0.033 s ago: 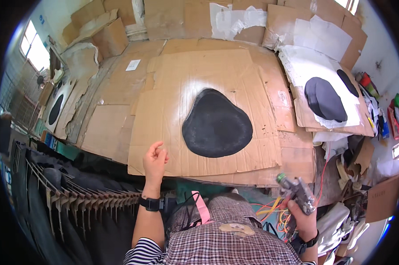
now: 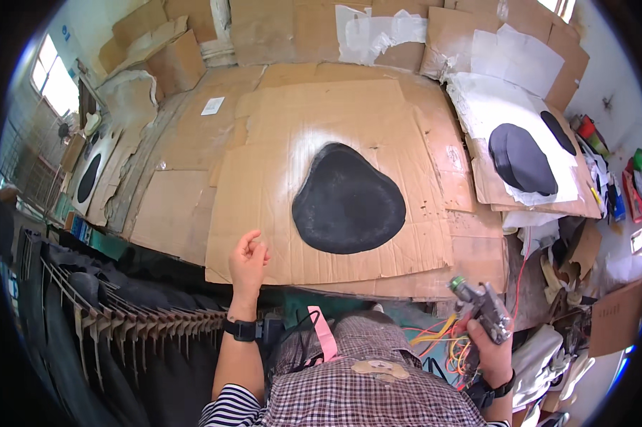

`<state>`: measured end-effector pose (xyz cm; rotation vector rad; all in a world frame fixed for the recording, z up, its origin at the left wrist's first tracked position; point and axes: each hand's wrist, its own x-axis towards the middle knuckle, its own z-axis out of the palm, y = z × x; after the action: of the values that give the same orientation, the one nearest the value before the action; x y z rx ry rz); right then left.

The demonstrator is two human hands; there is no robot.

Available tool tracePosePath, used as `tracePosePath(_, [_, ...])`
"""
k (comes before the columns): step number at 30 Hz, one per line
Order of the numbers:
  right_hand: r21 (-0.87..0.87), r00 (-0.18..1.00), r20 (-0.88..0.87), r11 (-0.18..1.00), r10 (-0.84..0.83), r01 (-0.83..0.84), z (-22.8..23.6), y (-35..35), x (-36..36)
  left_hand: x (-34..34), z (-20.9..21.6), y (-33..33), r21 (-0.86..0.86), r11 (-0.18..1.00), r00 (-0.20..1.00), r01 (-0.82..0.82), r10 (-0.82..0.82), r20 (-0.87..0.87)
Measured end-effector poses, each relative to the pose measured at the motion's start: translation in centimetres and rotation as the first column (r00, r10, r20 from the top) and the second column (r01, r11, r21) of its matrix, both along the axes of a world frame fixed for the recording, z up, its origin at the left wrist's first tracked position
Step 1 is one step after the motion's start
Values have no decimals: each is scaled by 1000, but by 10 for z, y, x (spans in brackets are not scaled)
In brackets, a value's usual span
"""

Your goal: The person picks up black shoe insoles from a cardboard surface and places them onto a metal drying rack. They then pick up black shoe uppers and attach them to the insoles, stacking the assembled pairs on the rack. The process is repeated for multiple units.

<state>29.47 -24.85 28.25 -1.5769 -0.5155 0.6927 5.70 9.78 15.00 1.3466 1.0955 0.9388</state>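
Black piece (image 2: 348, 203) flat on the sheet, spray gun (image 2: 486, 309) in the right hand (image 2: 490, 347)

The black piece, a triangle with 3 rounded corners, lies on a large cardboard sheet (image 2: 264, 142) on the table (image 2: 171, 142). It sits slightly right of the sheet's middle, nearer its near edge than its far edge, with 1 corner toward the far edge. Its face is dull, with a paler band along the rim.

The left hand (image 2: 250, 265) is over the sheet's near left corner, fingers loosely half-curled and holding nothing; whether it touches the cardboard cannot be told. It is well apart from the black piece. The right hand, near the table's near right corner, is wrapped around the metal spray gun, whose green end points toward the sheet; how far the trigger is pressed cannot be told. Red and yellow hoses (image 2: 454, 349) show below it.

At the table's right edge, a white-covered board (image 2: 477, 107) carries 2 or more overlapping black ovals (image 2: 520, 160), with 1 narrow black oval (image 2: 559, 133) near its right edge. A small white label (image 2: 213, 106) lies toward the table's far left corner. Beside the near left edge stands a pronged rack (image 2: 107, 313) with dark sheets (image 2: 150, 370) below.
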Motion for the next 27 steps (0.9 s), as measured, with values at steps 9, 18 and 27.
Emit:
tracePosePath(9, [-188,992,96,977,-82,99,19,-45,-7,-14,-32,0,-80,996,999,-31,30,-17])
tracePosePath(18, [-56,966,-149,973,212,-222,2,-19,-15,-6,-49,-11,-121,993,998,-1,-6,-57])
tracePosePath(27, [-32,998,-47,999,-37,36,3,13,8,-21,-66,-21,-134,990,993,-51,36,-114])
